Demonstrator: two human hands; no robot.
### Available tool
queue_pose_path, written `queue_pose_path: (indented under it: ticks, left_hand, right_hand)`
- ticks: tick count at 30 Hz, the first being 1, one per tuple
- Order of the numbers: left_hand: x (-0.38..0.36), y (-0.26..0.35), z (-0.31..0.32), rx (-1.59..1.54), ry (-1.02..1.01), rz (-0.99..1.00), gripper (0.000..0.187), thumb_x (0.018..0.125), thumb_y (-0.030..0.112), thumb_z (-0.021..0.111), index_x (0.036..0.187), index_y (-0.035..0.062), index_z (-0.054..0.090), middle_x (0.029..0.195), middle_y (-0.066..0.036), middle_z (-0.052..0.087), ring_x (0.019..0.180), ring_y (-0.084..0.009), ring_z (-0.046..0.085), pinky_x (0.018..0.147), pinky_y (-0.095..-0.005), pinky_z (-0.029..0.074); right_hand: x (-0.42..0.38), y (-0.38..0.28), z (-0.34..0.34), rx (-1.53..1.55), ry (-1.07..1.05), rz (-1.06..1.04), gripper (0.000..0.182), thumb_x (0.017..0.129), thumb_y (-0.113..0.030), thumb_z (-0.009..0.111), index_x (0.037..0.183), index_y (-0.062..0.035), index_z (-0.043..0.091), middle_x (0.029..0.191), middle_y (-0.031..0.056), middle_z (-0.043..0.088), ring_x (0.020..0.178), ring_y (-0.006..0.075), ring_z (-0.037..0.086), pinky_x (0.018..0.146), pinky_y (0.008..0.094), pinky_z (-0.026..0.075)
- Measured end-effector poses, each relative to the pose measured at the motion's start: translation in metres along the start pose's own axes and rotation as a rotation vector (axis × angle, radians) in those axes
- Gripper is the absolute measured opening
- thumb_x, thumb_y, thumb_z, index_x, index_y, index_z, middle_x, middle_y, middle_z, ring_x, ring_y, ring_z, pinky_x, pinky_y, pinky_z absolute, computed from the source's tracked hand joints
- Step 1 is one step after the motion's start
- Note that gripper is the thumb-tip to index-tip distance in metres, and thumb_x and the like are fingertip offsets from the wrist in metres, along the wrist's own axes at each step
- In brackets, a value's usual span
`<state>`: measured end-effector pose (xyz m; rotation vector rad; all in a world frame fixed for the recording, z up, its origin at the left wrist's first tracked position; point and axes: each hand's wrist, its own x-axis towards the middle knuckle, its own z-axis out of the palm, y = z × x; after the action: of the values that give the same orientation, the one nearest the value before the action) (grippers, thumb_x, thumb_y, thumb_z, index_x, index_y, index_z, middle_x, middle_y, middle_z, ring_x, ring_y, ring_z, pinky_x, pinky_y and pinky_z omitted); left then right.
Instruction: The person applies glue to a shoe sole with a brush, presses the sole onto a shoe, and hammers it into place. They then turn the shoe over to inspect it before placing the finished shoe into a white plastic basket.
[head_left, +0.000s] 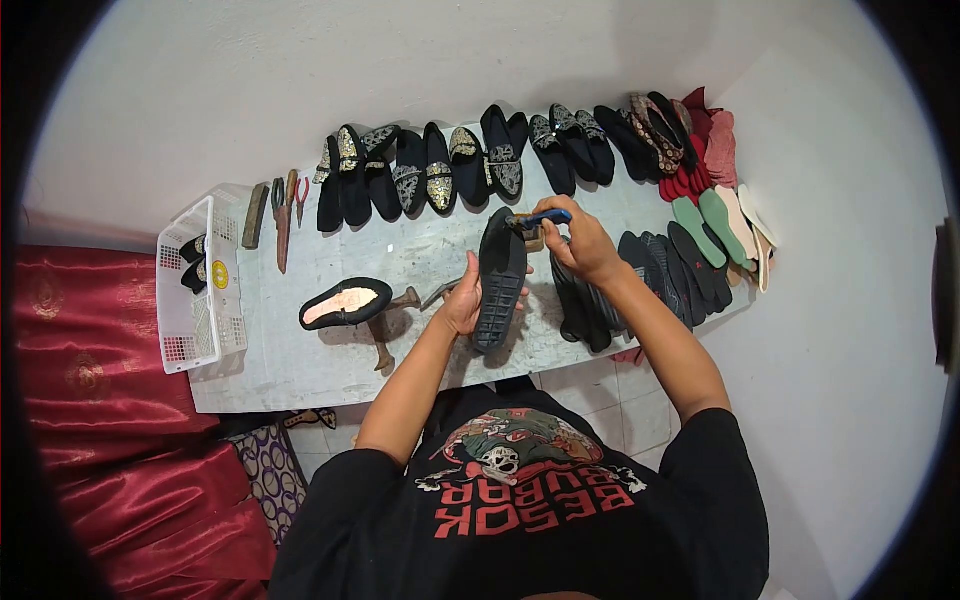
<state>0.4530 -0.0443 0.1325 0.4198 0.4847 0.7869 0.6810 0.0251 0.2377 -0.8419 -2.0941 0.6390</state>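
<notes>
My left hand [466,297] is wrapped round a black shoe sole [500,285], its gridded side facing up. In my right hand [588,243] is a blue-handled brush [548,217], whose tip touches the upper end of the sole. A small brown container [534,240] is partly hidden behind the brush and my right hand. Left of my left hand, a black shoe [346,303] with a pale insole lies beside a rusty metal shoe stand [382,340]. Part of a metal tool [437,293] shows by my left wrist.
Patterned black shoes [439,180] line the table's [280,385] far side. A white basket [215,330] with shoes stands left, near pliers [301,198] and a knife [283,235]. Black soles [690,265], green insoles [714,225] and red material [690,180] lie right.
</notes>
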Motion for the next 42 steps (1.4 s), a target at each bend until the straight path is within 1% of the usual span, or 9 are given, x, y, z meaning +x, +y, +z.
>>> queue_pose_path:
  ticks: [5, 8, 10, 15, 22, 26, 32, 36, 42]
  left_hand:
    - [0.007, -0.001, -0.022, -0.032, -0.152, -0.017, 0.094, 0.099, 0.079, 0.017, 0.148, 0.0071, 0.052, 0.129, -0.015, 0.068, 0.106, -0.0262, 0.072, 0.092, -0.0401, 0.06]
    - [0.007, -0.001, -0.015, 0.012, -0.001, -0.025, 0.092, 0.1, 0.077, 0.017, 0.146, 0.0064, 0.052, 0.125, -0.017, 0.069, 0.108, -0.0297, 0.072, 0.092, -0.0426, 0.061]
    - [0.004, -0.001, -0.004, 0.017, 0.028, -0.037, 0.092, 0.1, 0.077, 0.017, 0.147, 0.006, 0.052, 0.125, -0.017, 0.069, 0.109, -0.03, 0.072, 0.092, -0.0427, 0.062]
    - [0.005, -0.007, 0.0, -0.088, -0.051, -0.039, 0.092, 0.101, 0.077, 0.018, 0.148, 0.0056, 0.051, 0.125, -0.018, 0.069, 0.105, -0.0312, 0.073, 0.089, -0.0428, 0.062]
    - [-0.001, 0.009, -0.01, -0.056, -0.067, -0.027, 0.088, 0.102, 0.075, 0.019, 0.145, 0.0071, 0.053, 0.12, -0.019, 0.071, 0.098, -0.0321, 0.075, 0.085, -0.0433, 0.063]
    - [-0.006, 0.013, -0.018, -0.027, -0.081, -0.115, 0.088, 0.102, 0.074, 0.018, 0.147, 0.007, 0.052, 0.119, -0.02, 0.071, 0.097, -0.0336, 0.075, 0.085, -0.0445, 0.063]
    - [-0.01, 0.029, -0.011, -0.08, -0.125, -0.134, 0.088, 0.102, 0.075, 0.019, 0.147, 0.0061, 0.052, 0.12, -0.02, 0.071, 0.098, -0.0351, 0.074, 0.087, -0.0455, 0.062]
    - [-0.01, 0.04, -0.02, -0.09, -0.122, -0.154, 0.089, 0.101, 0.075, 0.019, 0.146, 0.006, 0.053, 0.121, -0.022, 0.071, 0.097, -0.0358, 0.075, 0.087, -0.0462, 0.062]
    - [-0.011, 0.048, -0.021, -0.019, -0.159, -0.213, 0.089, 0.101, 0.076, 0.02, 0.144, 0.0071, 0.054, 0.115, -0.021, 0.072, 0.094, -0.032, 0.075, 0.085, -0.0404, 0.062]
  right_hand:
    - [-0.028, -0.018, 0.008, -0.009, -0.033, -0.106, 0.031, 0.094, -0.01, 0.069, 0.119, -0.004, 0.053, 0.104, 0.0174, 0.066, 0.085, 0.0391, 0.07, 0.071, 0.0436, 0.057]
    - [-0.03, -0.024, 0.0, 0.05, -0.097, -0.165, 0.032, 0.093, -0.012, 0.071, 0.119, -0.0042, 0.054, 0.103, 0.0171, 0.067, 0.084, 0.0385, 0.071, 0.072, 0.0427, 0.057]
    - [-0.024, -0.016, -0.012, 0.083, -0.193, 0.052, 0.031, 0.094, -0.013, 0.07, 0.119, -0.0037, 0.054, 0.104, 0.0169, 0.067, 0.085, 0.0372, 0.071, 0.073, 0.0418, 0.057]
    - [0.013, 0.012, -0.02, 0.01, 0.041, -0.13, 0.026, 0.097, -0.009, 0.065, 0.12, -0.0042, 0.054, 0.098, 0.0159, 0.067, 0.078, 0.0373, 0.069, 0.069, 0.0434, 0.054]
    - [-0.013, -0.017, -0.015, 0.043, -0.122, -0.241, 0.036, 0.089, -0.008, 0.072, 0.12, -0.0057, 0.052, 0.103, 0.0169, 0.068, 0.083, 0.0403, 0.07, 0.071, 0.0453, 0.056]
    - [-0.002, -0.019, -0.023, 0.009, -0.182, -0.075, 0.035, 0.089, -0.006, 0.07, 0.119, -0.006, 0.054, 0.106, 0.0169, 0.068, 0.086, 0.0383, 0.07, 0.073, 0.045, 0.056]
    - [0.027, -0.019, -0.011, -0.066, 0.0, -0.171, 0.037, 0.09, -0.003, 0.071, 0.121, -0.0043, 0.052, 0.102, 0.0159, 0.066, 0.08, 0.0366, 0.068, 0.07, 0.0423, 0.055]
    - [0.002, -0.038, -0.003, -0.153, -0.135, -0.198, 0.055, 0.076, 0.005, 0.074, 0.125, -0.0048, 0.05, 0.112, 0.018, 0.068, 0.091, 0.0392, 0.071, 0.078, 0.0426, 0.059]
    - [0.007, -0.067, -0.007, -0.06, -0.215, -0.033, 0.036, 0.084, -0.004, 0.071, 0.116, -0.0049, 0.055, 0.1, 0.018, 0.067, 0.084, 0.0397, 0.069, 0.071, 0.0437, 0.056]
